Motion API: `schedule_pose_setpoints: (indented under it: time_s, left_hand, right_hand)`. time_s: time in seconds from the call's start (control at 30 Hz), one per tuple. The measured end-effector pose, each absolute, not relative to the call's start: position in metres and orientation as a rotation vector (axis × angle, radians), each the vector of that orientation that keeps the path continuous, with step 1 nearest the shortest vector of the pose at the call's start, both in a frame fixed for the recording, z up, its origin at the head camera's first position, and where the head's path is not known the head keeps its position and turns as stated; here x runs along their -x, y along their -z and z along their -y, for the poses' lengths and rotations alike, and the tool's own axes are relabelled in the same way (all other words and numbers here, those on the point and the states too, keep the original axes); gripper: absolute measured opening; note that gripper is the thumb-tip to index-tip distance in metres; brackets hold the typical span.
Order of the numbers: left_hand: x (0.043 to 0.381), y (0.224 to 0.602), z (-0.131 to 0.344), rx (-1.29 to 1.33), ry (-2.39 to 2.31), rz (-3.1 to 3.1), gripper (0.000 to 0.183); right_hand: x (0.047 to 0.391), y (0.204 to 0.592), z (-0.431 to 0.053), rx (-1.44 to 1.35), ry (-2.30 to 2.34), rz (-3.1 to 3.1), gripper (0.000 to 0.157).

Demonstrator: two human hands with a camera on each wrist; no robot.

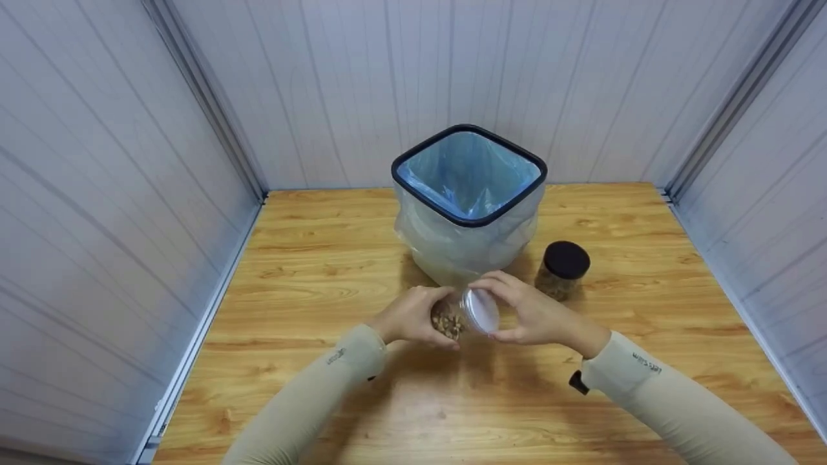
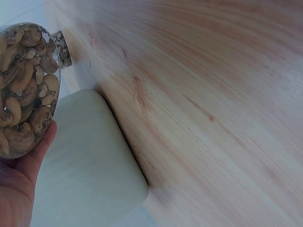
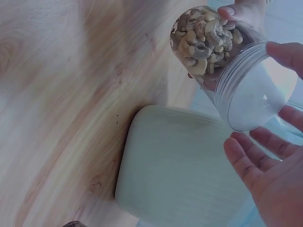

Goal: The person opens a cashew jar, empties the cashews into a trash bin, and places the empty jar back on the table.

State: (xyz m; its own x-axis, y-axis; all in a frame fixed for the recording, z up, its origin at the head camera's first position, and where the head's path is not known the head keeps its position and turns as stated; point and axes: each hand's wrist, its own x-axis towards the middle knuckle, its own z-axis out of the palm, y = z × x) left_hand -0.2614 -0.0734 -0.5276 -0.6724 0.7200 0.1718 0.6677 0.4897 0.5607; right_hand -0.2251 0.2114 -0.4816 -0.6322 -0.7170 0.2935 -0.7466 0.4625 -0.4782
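The left hand (image 1: 413,316) is curling around a clear jar of nuts (image 1: 449,318) and tipping it sideways, above the middle of the surface (image 1: 310,271), just in front of the bin (image 1: 469,200). The right hand (image 1: 533,313) is cupping loosely around the jar's white lid (image 1: 482,310) — fingers half open, touching its rim. Holding the jar steady while turning the lid gently looks best — nuts could spill.

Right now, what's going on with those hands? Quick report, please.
Left hand grips cashew jar, tilted. Right hand on its clear lid. Lined bin directly behind; dark-lidded jar to the right.
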Motion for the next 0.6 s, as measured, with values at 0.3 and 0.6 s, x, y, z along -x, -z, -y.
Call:
schedule_pose_setpoints:
  time_s: [0.3, 0.6]
  left_hand:
    - [0.2604, 0.5278, 0.0738, -1.217, -0.96, -2.621, 0.083]
    - [0.2609, 0.5257, 0.0737, -1.216, -0.922, -2.637, 0.084]
  right_hand:
    - [0.2222, 0.4802, -0.2106, -1.315, -0.879, 2.638, 0.081]
    - [0.222, 0.4786, -0.2087, -1.12, -0.908, 2.7, 0.076]
